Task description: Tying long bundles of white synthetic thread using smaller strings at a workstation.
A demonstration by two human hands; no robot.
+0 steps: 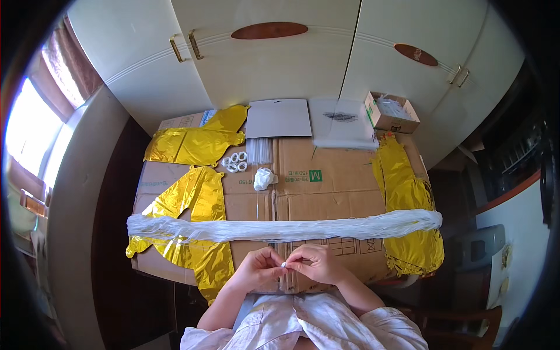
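Near the front edge of the cardboard, the left hand and the right hand are both closed to a pinch, with one small white piece held between them. Just beyond the hands lies a long bundle of white strands, which passes over the left gold foil and the right gold foil. Farther away are a crumpled white item, some white rings, clear tubes and an open box
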